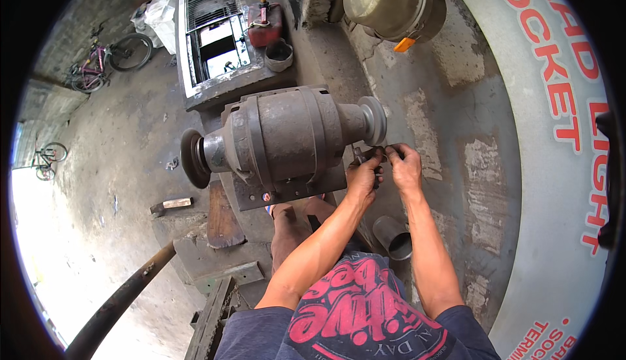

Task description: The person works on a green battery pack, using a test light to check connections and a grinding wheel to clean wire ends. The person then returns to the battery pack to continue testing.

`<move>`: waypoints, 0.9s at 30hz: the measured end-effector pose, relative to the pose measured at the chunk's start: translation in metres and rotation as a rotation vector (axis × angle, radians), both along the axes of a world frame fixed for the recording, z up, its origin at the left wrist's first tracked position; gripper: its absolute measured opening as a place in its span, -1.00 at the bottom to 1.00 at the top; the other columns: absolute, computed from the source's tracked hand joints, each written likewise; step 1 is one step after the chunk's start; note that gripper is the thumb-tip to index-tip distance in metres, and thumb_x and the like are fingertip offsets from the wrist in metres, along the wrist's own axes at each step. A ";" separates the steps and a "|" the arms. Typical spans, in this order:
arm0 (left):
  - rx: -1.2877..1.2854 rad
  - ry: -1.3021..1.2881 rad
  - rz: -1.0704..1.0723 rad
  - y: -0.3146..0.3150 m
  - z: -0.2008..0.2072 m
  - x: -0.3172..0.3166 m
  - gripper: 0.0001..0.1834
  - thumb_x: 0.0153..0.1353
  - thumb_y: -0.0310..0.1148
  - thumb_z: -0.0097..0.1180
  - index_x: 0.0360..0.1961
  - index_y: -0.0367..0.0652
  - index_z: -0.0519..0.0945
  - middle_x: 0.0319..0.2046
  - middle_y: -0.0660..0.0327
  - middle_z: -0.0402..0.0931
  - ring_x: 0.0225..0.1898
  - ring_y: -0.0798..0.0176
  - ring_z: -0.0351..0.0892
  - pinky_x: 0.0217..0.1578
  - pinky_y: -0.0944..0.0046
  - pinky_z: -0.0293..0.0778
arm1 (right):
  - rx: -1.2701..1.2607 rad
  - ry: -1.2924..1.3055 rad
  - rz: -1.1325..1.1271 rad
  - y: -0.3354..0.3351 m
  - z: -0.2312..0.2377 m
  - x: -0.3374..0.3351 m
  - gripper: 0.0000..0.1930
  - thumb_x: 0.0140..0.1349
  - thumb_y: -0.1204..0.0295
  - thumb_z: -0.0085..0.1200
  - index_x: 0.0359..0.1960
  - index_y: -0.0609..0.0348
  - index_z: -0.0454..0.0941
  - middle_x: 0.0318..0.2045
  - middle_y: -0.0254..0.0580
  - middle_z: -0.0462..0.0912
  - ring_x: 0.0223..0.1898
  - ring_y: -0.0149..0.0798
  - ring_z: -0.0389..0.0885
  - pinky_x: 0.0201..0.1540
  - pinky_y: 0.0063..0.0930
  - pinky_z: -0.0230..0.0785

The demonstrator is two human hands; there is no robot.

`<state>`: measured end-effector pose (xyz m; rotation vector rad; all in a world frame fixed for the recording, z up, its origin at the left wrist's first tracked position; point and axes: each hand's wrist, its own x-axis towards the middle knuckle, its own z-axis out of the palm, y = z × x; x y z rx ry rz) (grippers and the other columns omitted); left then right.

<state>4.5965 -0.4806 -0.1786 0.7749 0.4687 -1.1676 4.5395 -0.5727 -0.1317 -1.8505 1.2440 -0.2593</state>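
Note:
A dusty grey bench grinder (280, 135) stands in front of me, with one wheel at each end. Just below its right wheel (373, 120), both my hands are close together. My left hand (364, 179) is closed, its fingers curled round something small and dark that I cannot make out. Beside it, my right hand (405, 167) pinches with thumb and fingertips at or near the wheel's lower edge. Whatever lies between the fingertips is too small to name. The left wheel (194, 158) is well away from my hands.
An open metal cylinder (393, 237) stands below my wrists. Left are a hammer (173, 205), a wooden board (225, 220) and a long pole (124, 298). A red jerrycan (264, 27) and grey bucket (279, 57) sit beyond the grinder. A large sign (515, 229) lines the right.

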 end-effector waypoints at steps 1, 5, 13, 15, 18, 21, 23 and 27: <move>0.004 0.004 -0.001 -0.001 0.000 -0.001 -0.76 0.31 -0.30 0.30 -0.09 -0.19 0.65 -0.28 0.27 0.62 -0.43 0.43 0.45 -0.53 0.41 0.37 | -0.012 -0.015 0.018 -0.001 0.000 -0.001 -0.76 0.29 0.38 0.18 -0.25 0.39 0.67 -0.35 -0.05 0.71 -0.30 -0.21 0.63 -0.18 -0.33 0.42; -0.016 0.018 0.038 -0.004 -0.001 -0.003 -0.76 0.27 -0.29 0.33 -0.13 -0.21 0.67 -0.32 0.27 0.64 -0.46 0.44 0.46 -0.57 0.42 0.38 | -0.061 -0.016 0.049 -0.006 -0.003 -0.002 -0.75 0.29 0.36 0.19 -0.25 0.38 0.67 -0.38 -0.07 0.71 -0.32 -0.22 0.62 -0.19 -0.32 0.41; 0.001 0.011 0.058 -0.006 -0.003 -0.006 -0.75 0.25 -0.27 0.37 -0.16 -0.21 0.68 -0.34 0.27 0.65 -0.49 0.45 0.46 -0.60 0.43 0.38 | -0.016 -0.057 0.055 -0.009 -0.005 -0.002 -0.75 0.29 0.36 0.19 -0.25 0.38 0.66 -0.41 -0.07 0.69 -0.34 -0.21 0.61 -0.19 -0.33 0.42; 0.017 0.013 0.084 -0.006 -0.003 -0.005 -0.75 0.25 -0.27 0.37 -0.17 -0.20 0.68 -0.34 0.27 0.65 -0.50 0.45 0.46 -0.60 0.43 0.38 | -0.045 -0.056 0.095 -0.010 -0.004 0.000 -0.75 0.29 0.36 0.19 -0.25 0.39 0.66 -0.43 -0.07 0.69 -0.34 -0.22 0.62 -0.18 -0.35 0.43; 0.025 -0.001 0.079 -0.005 -0.001 -0.003 -0.75 0.25 -0.27 0.37 -0.17 -0.20 0.68 -0.34 0.28 0.65 -0.50 0.45 0.46 -0.61 0.43 0.38 | -0.075 0.017 0.131 -0.011 -0.001 0.001 -0.74 0.31 0.35 0.18 -0.27 0.39 0.66 -0.45 -0.09 0.69 -0.36 -0.24 0.62 -0.20 -0.34 0.42; 0.019 -0.017 0.034 -0.005 0.001 -0.003 -0.75 0.24 -0.27 0.38 -0.17 -0.21 0.68 -0.35 0.28 0.65 -0.50 0.46 0.47 -0.62 0.44 0.37 | -0.022 0.002 0.063 -0.011 0.001 0.002 -0.73 0.31 0.33 0.18 -0.30 0.39 0.66 -0.49 -0.10 0.66 -0.40 -0.25 0.57 -0.24 -0.32 0.39; 0.038 -0.023 0.062 -0.005 0.001 -0.002 -0.75 0.26 -0.27 0.35 -0.18 -0.22 0.69 -0.36 0.27 0.65 -0.50 0.45 0.48 -0.62 0.44 0.37 | -0.034 -0.012 0.118 -0.011 0.001 0.005 -0.71 0.31 0.31 0.18 -0.31 0.38 0.66 -0.50 -0.11 0.66 -0.42 -0.25 0.56 -0.26 -0.31 0.38; 0.041 -0.028 0.060 -0.006 0.000 -0.002 -0.76 0.27 -0.29 0.32 -0.15 -0.23 0.68 -0.35 0.26 0.65 -0.50 0.45 0.47 -0.61 0.44 0.37 | -0.049 0.028 0.139 -0.013 0.002 0.006 -0.68 0.33 0.29 0.16 -0.33 0.39 0.65 -0.52 -0.12 0.65 -0.43 -0.28 0.53 -0.27 -0.32 0.38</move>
